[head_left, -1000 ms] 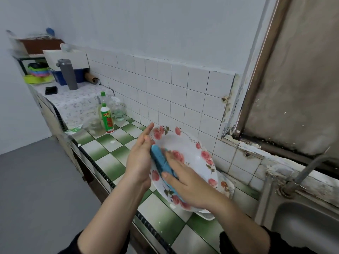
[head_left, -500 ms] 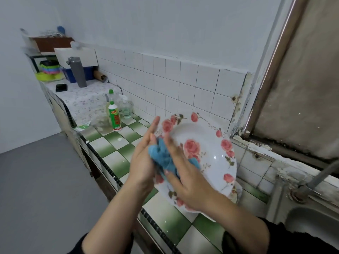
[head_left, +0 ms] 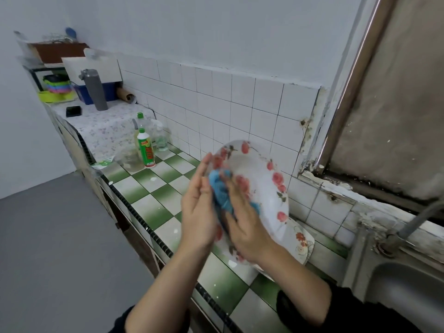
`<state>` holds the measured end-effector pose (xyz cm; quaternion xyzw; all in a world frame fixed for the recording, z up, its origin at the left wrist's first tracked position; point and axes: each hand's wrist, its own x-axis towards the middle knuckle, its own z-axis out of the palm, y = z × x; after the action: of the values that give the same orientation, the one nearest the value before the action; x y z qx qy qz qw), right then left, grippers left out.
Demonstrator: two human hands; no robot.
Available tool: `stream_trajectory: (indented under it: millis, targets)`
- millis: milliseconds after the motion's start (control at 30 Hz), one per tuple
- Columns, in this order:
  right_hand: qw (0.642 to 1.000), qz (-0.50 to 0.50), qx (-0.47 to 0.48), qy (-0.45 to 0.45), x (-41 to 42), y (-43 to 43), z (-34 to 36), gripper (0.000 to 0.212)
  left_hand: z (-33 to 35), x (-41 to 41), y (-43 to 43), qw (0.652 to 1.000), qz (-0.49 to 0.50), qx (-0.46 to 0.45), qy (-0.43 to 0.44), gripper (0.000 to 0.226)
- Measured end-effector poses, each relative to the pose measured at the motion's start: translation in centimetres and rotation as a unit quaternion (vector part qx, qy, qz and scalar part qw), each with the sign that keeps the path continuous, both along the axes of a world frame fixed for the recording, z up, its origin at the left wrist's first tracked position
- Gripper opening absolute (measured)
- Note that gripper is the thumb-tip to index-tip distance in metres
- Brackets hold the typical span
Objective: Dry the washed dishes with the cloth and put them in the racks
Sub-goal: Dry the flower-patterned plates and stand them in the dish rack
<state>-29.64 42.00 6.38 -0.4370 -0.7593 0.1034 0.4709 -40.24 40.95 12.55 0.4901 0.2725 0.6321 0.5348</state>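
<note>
A tiled worktop (head_left: 144, 188) in green and white checks is being followed along a white-tiled wall (head_left: 216, 104), with a steel sink (head_left: 408, 296) being taken as the landmark at its right end. A tap (head_left: 418, 222) is being seen just behind the sink, below a stained window frame (head_left: 348, 104). Left of the sink, the worktop's front edge is being lined by a dark ribbed strip (head_left: 144, 224), and beyond that edge a broad stretch of grey floor (head_left: 60, 236) is being left open. Just left of the sink, a rose-patterned plate (head_left: 259, 169) is being held tilted above the worktop. Its left rim is being supported by the left hand (head_left: 199, 217), whose fingers are lying straight and released. A bunched blue cloth (head_left: 221, 191) is being pressed onto the plate's face by the right hand (head_left: 247, 227), with the fingers spread flat over the cloth rather than clenched. A second flowered plate (head_left: 300, 241) is being left lying on the worktop beside the sink, partly hidden under the raised one, so two plates are being counted. Further from the sink, three bottles are being counted near the wall: a green-labelled bottle (head_left: 145, 150), a taller green-capped bottle (head_left: 140, 121) and a clear spray bottle (head_left: 161, 138), with one glass jar (head_left: 129, 159) just in front of them. Farthest from the sink, a flowered cover (head_left: 108, 126) is being laid over the worktop, and one grey flask (head_left: 95, 90) and one small black object (head_left: 73, 111) are being carried on it, with a blurred rack (head_left: 55, 58) behind them.
</note>
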Motion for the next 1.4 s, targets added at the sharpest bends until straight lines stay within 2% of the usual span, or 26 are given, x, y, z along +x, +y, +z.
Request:
stream_trajectory:
  millis: [67, 133, 200, 300, 333, 400, 467, 533, 567, 633, 667, 700, 767, 867, 933, 1000, 1067, 1133, 1233, 1333, 1400]
  targets:
    - [0.993, -0.027, -0.007, -0.117, 1.7, -0.4, -1.6, 0.064, 0.1, -1.2, 0.6, 1.000, 0.019, -0.010, -0.017, 0.035]
    - [0.974, -0.148, -0.012, -0.172, 4.6, 0.6, -3.0, 0.061, 0.2, -1.8, 0.6, 1.000, 0.020, 0.012, 0.001, 0.032]
    - [0.963, -0.258, -0.027, -0.078, 6.8, 2.0, -2.7, 0.062, 0.1, -1.4, 0.0, 1.000, -0.013, 0.020, 0.001, 0.032]
    - [0.941, -0.327, 0.009, 0.093, 6.6, 3.5, -0.1, 0.068, -0.3, 0.2, -0.5, 0.997, -0.049, 0.051, 0.027, 0.030]
    - [0.943, -0.309, 0.015, 0.123, 5.3, 3.4, 0.9, 0.072, -0.4, 0.8, -0.5, 0.996, -0.054, 0.064, 0.039, 0.033]
    - [0.969, -0.203, 0.051, 0.131, 2.4, 2.7, 1.8, 0.076, -0.1, 1.4, -0.5, 0.994, -0.053, 0.081, 0.056, 0.035]
    - [0.987, -0.128, 0.077, 0.060, 0.6, 1.8, 0.7, 0.071, 0.2, 1.3, -0.1, 0.996, -0.049, 0.068, 0.036, 0.032]
    - [0.978, -0.195, 0.079, -0.015, 1.8, 2.3, 0.3, 0.069, 0.2, 0.5, 0.3, 0.997, -0.053, 0.053, 0.011, 0.031]
    - [0.964, -0.256, 0.065, -0.014, 2.7, 2.8, 0.5, 0.070, 0.0, 0.1, 0.3, 0.997, -0.050, 0.053, 0.013, 0.032]
    - [0.931, -0.355, 0.038, 0.083, 3.9, 3.7, 2.0, 0.077, -0.3, -0.1, 0.0, 0.996, -0.049, 0.061, 0.031, 0.035]
    - [0.920, -0.365, 0.039, 0.139, 4.0, 4.0, 2.7, 0.079, -0.3, 0.1, -0.2, 0.996, -0.046, 0.069, 0.043, 0.036]
    - [0.921, -0.344, 0.041, 0.179, 3.6, 4.2, 3.0, 0.079, -0.3, 0.5, -0.4, 0.994, -0.040, 0.079, 0.058, 0.036]
    - [0.951, -0.229, 0.031, 0.206, 1.1, 3.1, 3.2, 0.077, -0.1, 1.0, -0.3, 0.994, -0.026, 0.091, 0.057, 0.036]
    - [0.992, -0.039, 0.001, 0.120, -1.8, -0.2, 1.8, 0.069, 0.3, 0.1, 0.2, 0.997, -0.002, 0.079, -0.005, 0.033]
    - [1.000, 0.011, 0.013, 0.017, -1.3, -1.4, 0.0, 0.063, 0.8, -0.9, 0.0, 0.996, -0.006, 0.087, -0.012, 0.034]
    - [0.993, -0.049, 0.055, -0.095, 0.8, -1.2, -1.6, 0.060, 1.1, -1.7, -0.5, 0.995, 0.008, 0.103, -0.003, 0.036]
    - [0.972, -0.180, 0.051, -0.141, 3.4, -0.1, -2.7, 0.061, 1.0, -2.1, -0.6, 0.994, 0.003, 0.107, -0.010, 0.035]
    - [0.954, -0.292, 0.019, -0.067, 5.4, 1.3, -2.0, 0.064, 0.8, -2.3, -0.5, 0.995, -0.025, 0.090, -0.024, 0.033]
    - [0.929, -0.346, 0.065, 0.109, 6.3, 3.0, 2.0, 0.069, 0.6, -2.0, -0.5, 0.994, -0.045, 0.100, 0.013, 0.036]
    - [0.936, -0.267, 0.084, 0.213, 2.9, 2.7, 5.7, 0.076, 0.4, -0.8, -0.7, 0.984, -0.066, 0.136, 0.094, 0.038]
    - [0.962, -0.157, 0.059, 0.217, -0.8, 1.0, 6.5, 0.073, 0.1, -0.3, -0.4, 0.984, -0.041, 0.130, 0.119, 0.034]
